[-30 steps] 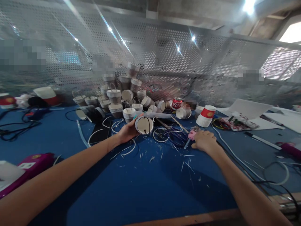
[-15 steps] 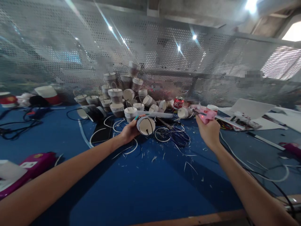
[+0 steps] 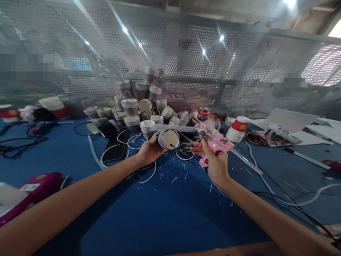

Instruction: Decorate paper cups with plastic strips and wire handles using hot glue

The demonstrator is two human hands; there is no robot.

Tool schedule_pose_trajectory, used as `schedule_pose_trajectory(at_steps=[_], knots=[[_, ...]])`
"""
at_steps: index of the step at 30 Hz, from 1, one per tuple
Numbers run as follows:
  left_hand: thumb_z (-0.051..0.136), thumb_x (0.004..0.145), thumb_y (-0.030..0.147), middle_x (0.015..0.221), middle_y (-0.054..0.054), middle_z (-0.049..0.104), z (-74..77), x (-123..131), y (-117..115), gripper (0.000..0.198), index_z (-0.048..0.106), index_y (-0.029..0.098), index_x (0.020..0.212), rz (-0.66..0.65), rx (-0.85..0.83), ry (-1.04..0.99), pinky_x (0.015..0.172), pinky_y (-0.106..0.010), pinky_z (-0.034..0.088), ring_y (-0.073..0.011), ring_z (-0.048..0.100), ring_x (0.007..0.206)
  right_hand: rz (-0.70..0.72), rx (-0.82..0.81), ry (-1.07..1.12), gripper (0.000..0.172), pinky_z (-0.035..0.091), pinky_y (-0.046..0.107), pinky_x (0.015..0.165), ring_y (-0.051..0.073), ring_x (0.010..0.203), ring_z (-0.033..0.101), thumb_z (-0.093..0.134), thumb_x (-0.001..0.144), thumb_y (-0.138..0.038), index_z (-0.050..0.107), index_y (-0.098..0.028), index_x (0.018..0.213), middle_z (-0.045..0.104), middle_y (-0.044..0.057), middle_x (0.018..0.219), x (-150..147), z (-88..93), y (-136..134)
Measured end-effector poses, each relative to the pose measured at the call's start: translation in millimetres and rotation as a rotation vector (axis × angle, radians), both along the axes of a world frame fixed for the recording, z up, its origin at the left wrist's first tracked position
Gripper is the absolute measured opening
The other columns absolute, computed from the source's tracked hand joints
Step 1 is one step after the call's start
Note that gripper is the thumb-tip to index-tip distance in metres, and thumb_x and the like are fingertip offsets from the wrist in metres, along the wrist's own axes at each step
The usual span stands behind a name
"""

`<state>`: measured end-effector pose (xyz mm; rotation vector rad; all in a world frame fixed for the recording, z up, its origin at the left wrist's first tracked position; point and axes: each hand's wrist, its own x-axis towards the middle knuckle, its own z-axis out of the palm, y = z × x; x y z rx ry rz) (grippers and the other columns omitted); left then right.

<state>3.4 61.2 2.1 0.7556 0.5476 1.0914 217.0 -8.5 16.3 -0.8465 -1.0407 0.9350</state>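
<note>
My left hand (image 3: 149, 153) grips a small paper cup (image 3: 168, 138) lying on its side, its round pale end turned towards me. A thin dark cord shows at the lower part of that end. To the right, my right hand (image 3: 218, 165) is closed around a pink glue gun (image 3: 218, 143) with a lit red light. Its nozzle end is wrapped in something whitish and crumpled. Some fingers of this hand stick out towards the cup but appear apart from it. Behind both hands stands a heap of similar small cups (image 3: 130, 106), several with white loop handles.
A cola can (image 3: 203, 114) and a stack of red-and-white paper cups (image 3: 238, 128) stand at the back right. White cord pieces and scraps lie on the blue table (image 3: 149, 217). A purple box (image 3: 42, 186) lies at left. Perforated metal panels (image 3: 186, 64) rise behind.
My right hand has brought the glue gun left and nearer to the held cup, away from the red-and-white cups. The held cup has shifted slightly right and up.
</note>
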Motion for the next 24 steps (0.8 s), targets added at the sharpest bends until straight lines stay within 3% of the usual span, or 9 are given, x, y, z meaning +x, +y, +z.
schedule_pose_trajectory(at_steps=[6, 10, 12, 15, 17, 21, 24], knots=[[0.037, 0.089, 0.020, 0.111, -0.004, 0.057, -2.8, 4, -2, 0.036, 0.046, 0.028, 0.123, -0.024, -0.005, -0.084, 0.071, -0.030, 0.053, -0.0177, 0.058, 0.090, -0.150, -0.056, -0.191, 0.031, 0.049, 0.026, 0.048, 0.016, 0.059, 0.061, 0.073, 0.062, -0.039, 0.066, -0.015, 0.082, 0.067, 0.003, 0.070, -3, -3.3, -7], [0.034, 0.089, 0.018, 0.111, -0.003, 0.058, -1.6, 4, -4, 0.039, 0.045, 0.031, 0.124, -0.012, 0.025, -0.137, 0.072, -0.031, 0.053, -0.0175, 0.059, 0.090, -0.203, -0.088, -0.339, 0.033, 0.044, 0.027, 0.044, 0.014, 0.049, 0.054, 0.060, 0.073, -0.047, 0.064, -0.015, 0.077, 0.058, 0.001, 0.055, -1, -0.5, -5], [0.033, 0.089, 0.017, 0.111, -0.004, 0.058, 0.4, 4, -5, 0.040, 0.045, 0.031, 0.124, 0.008, -0.002, -0.131, 0.070, -0.031, 0.053, -0.0179, 0.060, 0.088, -0.342, -0.029, -0.510, 0.033, 0.046, 0.031, 0.052, 0.017, 0.057, 0.055, 0.053, 0.078, -0.046, 0.061, -0.015, 0.084, 0.056, 0.003, 0.062, 8, -1.1, 2], [0.035, 0.087, 0.018, 0.112, -0.005, 0.058, 3.7, 4, -6, 0.040, 0.045, 0.029, 0.125, 0.037, -0.063, -0.118, 0.070, -0.032, 0.054, -0.0188, 0.061, 0.087, -0.603, 0.082, -0.907, 0.030, 0.045, 0.043, 0.075, 0.027, 0.089, 0.053, 0.053, 0.077, -0.032, 0.055, -0.010, 0.097, 0.054, 0.015, 0.091, 29, -6.9, 17], [0.036, 0.087, 0.017, 0.111, -0.006, 0.059, 5.7, 5, -6, 0.041, 0.045, 0.027, 0.125, 0.049, -0.110, -0.112, 0.071, -0.032, 0.053, -0.0193, 0.061, 0.088, -0.710, 0.006, -1.150, 0.034, 0.041, 0.051, 0.079, 0.034, 0.099, 0.046, 0.052, 0.073, -0.022, 0.049, -0.004, 0.102, 0.048, 0.022, 0.099, 43, -13.2, 26], [0.034, 0.087, 0.017, 0.106, -0.009, 0.060, 7.7, 5, -6, 0.042, 0.044, 0.024, 0.127, 0.060, -0.166, -0.107, 0.072, -0.033, 0.053, -0.0204, 0.060, 0.087, -0.771, -0.191, -1.378, 0.033, 0.037, 0.058, 0.073, 0.043, 0.101, 0.041, 0.050, 0.069, -0.011, 0.046, 0.000, 0.099, 0.043, 0.030, 0.100, 58, -22.0, 31], [0.033, 0.087, 0.017, 0.108, -0.007, 0.059, 6.9, 5, -7, 0.042, 0.043, 0.027, 0.127, 0.053, -0.124, -0.113, 0.069, -0.033, 0.053, -0.0198, 0.060, 0.085, -0.773, -0.089, -1.374, 0.041, 0.032, 0.063, 0.077, 0.047, 0.108, 0.035, 0.050, 0.068, -0.013, 0.041, -0.002, 0.107, 0.036, 0.032, 0.113, 52, -15.9, 23]])
